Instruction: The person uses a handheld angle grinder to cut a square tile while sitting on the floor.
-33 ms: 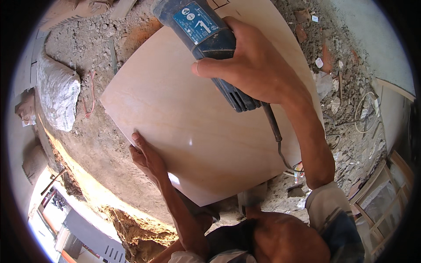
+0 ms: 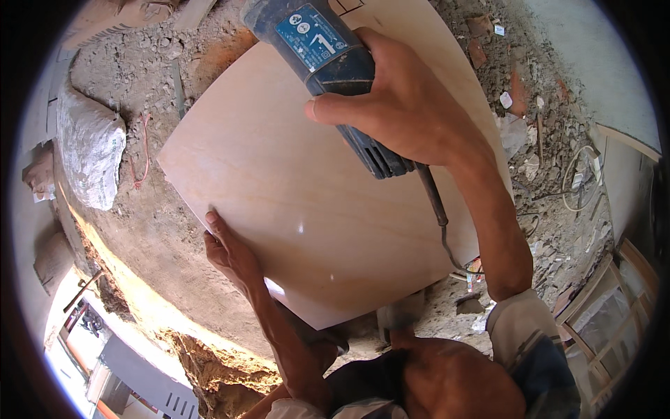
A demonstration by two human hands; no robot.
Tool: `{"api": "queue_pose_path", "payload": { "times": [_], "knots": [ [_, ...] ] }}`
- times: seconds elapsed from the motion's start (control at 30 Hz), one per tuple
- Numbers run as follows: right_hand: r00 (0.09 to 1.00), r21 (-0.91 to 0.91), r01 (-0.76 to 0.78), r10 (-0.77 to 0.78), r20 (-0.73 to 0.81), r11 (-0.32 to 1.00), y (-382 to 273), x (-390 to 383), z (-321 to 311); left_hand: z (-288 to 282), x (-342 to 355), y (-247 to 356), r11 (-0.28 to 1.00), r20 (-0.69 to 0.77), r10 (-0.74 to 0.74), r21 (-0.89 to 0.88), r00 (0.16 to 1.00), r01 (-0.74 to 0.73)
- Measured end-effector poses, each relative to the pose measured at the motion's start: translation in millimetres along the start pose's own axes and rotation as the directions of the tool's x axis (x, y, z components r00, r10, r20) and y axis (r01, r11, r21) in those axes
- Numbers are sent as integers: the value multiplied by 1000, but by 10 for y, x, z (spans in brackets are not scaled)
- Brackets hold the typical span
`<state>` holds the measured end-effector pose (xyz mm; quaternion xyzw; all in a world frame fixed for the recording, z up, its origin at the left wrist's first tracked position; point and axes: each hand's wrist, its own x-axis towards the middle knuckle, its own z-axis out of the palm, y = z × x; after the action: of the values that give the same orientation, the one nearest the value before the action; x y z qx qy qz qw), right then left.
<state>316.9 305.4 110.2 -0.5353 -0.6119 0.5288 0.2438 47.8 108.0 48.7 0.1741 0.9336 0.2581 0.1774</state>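
A large glossy beige tile (image 2: 279, 188) lies at a slant across the middle, with part of a dark outlined shape at its far edge. Above it, my right hand (image 2: 412, 98) is wrapped round the body of a dark blue angle grinder (image 2: 321, 52). The front end of the grinder is cut off by the top of the picture. From its back runs a dark power cord (image 2: 434, 195), passing over the tile toward the right. My left hand (image 2: 234, 248) grips the tile's left edge, thumb on top and the other fingers mostly hidden at the rim.
Rubble and broken bits (image 2: 523, 140) cover the ground at right, with a loose pale cable (image 2: 574, 178). A whitish sack (image 2: 94, 150) and a thin red cord (image 2: 144, 153) lie at left. Wooden frames (image 2: 607, 321) stand lower right. My bent knee (image 2: 453, 380) is close below the tile.
The tile's left corner and my left hand have shifted very slightly left. My right hand and the grinder look the same.
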Motion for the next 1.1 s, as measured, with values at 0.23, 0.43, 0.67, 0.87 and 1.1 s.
{"api": "queue_pose_path", "payload": {
  "times": [0.23, 0.43, 0.67, 0.87, 1.1],
  "knots": [
    [1000, 20, -15, 14, 23, 1000, -24, -108, -42, 5, 347, 156, 981, 79, 157, -127, 984, -146],
    [998, 63, -60, 59, 22, 996, -7, -234, -166, 13, 876, 198, 959, 62, 280, -62, 958, -277],
    [996, -1, -88, 88, 22, 996, 3, -298, -256, 32, 1393, 222, 933, 45, 355, -77, 934, -351],
    [994, -2, -110, 110, -6, 994, -14, -341, -248, 44, 1290, 363, 950, 67, 310, -40, 948, -308],
    [991, 4, -133, 132, 25, 991, 46, -331, -250, -25, 1376, 312, 966, 87, 257, -23, 962, -256]
  ]
}}
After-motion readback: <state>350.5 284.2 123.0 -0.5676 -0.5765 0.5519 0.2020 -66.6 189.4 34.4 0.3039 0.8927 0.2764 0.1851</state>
